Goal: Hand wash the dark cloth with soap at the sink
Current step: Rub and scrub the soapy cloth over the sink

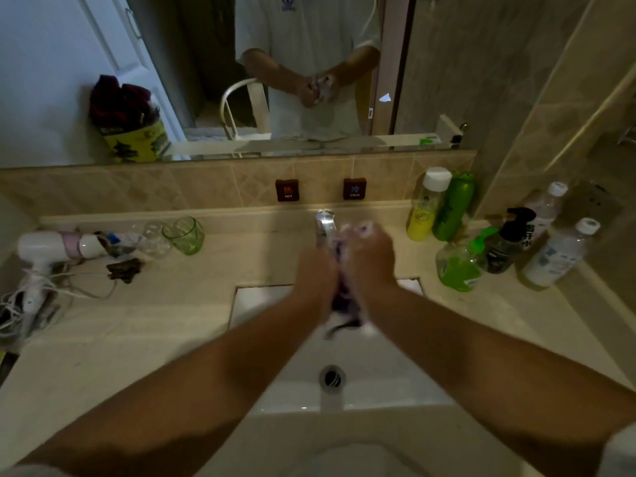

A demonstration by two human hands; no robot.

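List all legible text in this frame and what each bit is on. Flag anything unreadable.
"HOT": left wall tag, on the tiles above the tap.
"COLD": right wall tag.
Black pump bottle: large white characters, too blurred to read.
Yellow bottle, green bottle, green soap bottle, clear bottles: label print too small.
Yellow box in mirror: dark print, unreadable.
Shirt logo in mirror: an emblem, no words.

Reaching forward with both bare forearms, converging ahead. Pressing left hand (315,270) and right hand (370,256) close together, backs upward, fingers curling inward and gripping something between the palms.
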